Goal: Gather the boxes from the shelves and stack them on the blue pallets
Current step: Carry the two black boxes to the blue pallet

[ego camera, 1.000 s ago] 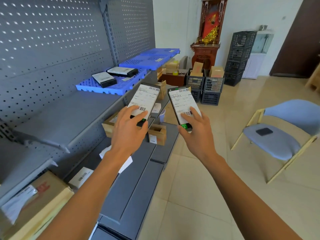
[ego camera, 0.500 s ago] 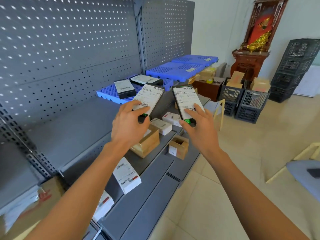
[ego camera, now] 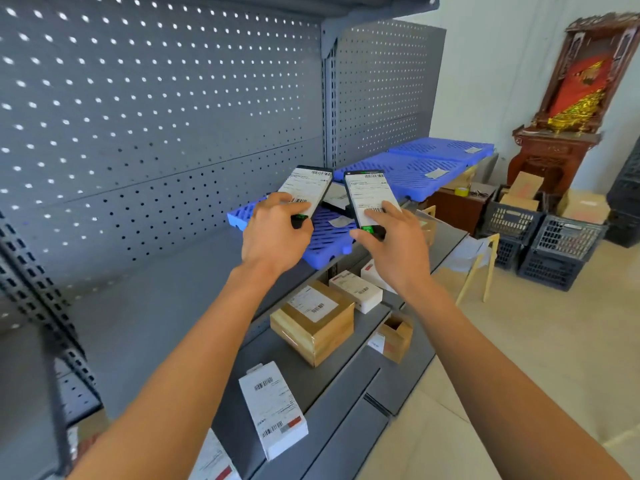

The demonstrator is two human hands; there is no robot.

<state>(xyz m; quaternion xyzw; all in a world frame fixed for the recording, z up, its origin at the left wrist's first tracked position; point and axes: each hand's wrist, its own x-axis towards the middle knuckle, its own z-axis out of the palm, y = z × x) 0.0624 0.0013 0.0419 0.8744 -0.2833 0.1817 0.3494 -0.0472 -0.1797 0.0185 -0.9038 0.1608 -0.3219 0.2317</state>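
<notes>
My left hand (ego camera: 273, 233) grips a flat black box with a white barcode label (ego camera: 306, 190). A second flat black labelled box (ego camera: 367, 199) is held in my right hand (ego camera: 394, 244). Both boxes hover side by side just above the nearest blue pallet (ego camera: 322, 233), which lies on the grey upper shelf. Between the two held boxes, another black box (ego camera: 334, 199) rests on that pallet, mostly hidden. Two more blue pallets (ego camera: 412, 169) sit farther along the shelf.
On the lower shelf (ego camera: 311, 389) lie a brown cardboard box (ego camera: 311, 322), white boxes (ego camera: 272, 408) and a small open carton (ego camera: 396, 336). Perforated grey panels back the shelving. Dark crates (ego camera: 561, 251) with cartons, a wooden cabinet (ego camera: 550, 157) and tiled floor lie to the right.
Both hands have carried their boxes forward and up, from beside the shelf front to just over the nearest blue pallet. My view has moved closer to the shelving.
</notes>
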